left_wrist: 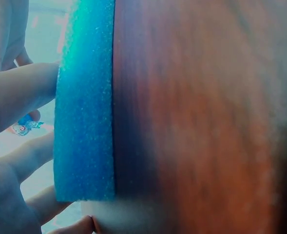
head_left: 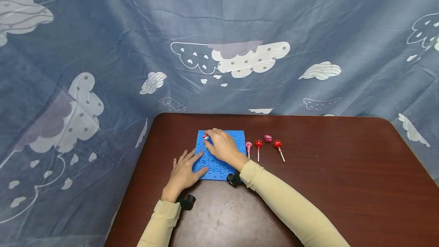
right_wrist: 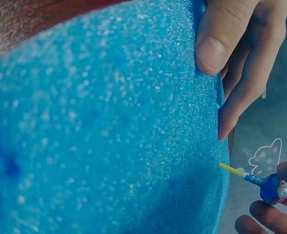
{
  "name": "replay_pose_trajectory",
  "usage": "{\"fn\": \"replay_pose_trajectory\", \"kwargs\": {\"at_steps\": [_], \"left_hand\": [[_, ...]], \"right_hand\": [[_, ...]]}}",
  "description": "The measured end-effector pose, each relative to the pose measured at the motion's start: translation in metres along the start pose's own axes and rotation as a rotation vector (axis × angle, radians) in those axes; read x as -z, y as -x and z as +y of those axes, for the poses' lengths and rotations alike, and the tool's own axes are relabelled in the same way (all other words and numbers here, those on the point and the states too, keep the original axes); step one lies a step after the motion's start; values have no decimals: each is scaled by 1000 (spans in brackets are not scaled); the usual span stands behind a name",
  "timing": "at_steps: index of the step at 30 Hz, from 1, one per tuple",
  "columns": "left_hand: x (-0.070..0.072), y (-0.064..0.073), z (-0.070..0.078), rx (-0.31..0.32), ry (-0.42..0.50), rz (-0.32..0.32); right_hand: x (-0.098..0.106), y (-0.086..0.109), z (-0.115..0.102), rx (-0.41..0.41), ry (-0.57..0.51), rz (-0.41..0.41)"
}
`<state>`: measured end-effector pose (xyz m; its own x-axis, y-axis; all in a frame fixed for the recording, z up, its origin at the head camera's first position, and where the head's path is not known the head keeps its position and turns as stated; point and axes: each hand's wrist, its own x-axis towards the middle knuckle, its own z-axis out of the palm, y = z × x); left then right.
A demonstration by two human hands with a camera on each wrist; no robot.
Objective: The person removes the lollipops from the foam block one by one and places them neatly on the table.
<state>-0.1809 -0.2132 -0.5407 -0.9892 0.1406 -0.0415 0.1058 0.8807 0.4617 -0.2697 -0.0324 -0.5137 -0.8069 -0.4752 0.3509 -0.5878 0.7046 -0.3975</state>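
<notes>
A blue foam board lies on the table under both hands. Near its far left corner, my right hand pinches a lollipop by its wrapped head, blue, white and red. The lollipop's yellow stick slants from the head to the foam, its end right at the surface. Along the board's left side, my left hand rests with fingers spread, the thumb over the board's near part. In the left wrist view, the foam's thick side and the lollipop between the other hand's fingers show.
Right of the board lie a pink lollipop, two red lollipops with white sticks, and a purple-pink candy whose stick is hidden. The brown table stretches right; a blue cloud-patterned cloth hangs behind and at the left.
</notes>
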Motion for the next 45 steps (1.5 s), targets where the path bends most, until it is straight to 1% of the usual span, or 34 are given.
{"fn": "replay_pose_trajectory", "kwargs": {"at_steps": [6,19,28,34,37,41,45], "left_hand": [[-1,0,-2,-5,-5,9],[-1,0,-1,-5,-1,7],[-2,1,-2,2,-7,6],[-1,-1,-2,-10,-8,9],[-1,-1,-2,-14,-8,12],[-2,0,-3,-22,-4,17],[-2,2,-4,-20,3,14]], "right_hand": [[-1,-1,-2,6,-22,11],[0,0,-2,27,-35,7],[-2,-1,-4,19,-42,-7],[0,-3,-4,4,-56,-8],[3,-4,-3,-1,-72,11],[10,-4,-1,11,-98,78],[30,-2,4,15,-119,155]]}}
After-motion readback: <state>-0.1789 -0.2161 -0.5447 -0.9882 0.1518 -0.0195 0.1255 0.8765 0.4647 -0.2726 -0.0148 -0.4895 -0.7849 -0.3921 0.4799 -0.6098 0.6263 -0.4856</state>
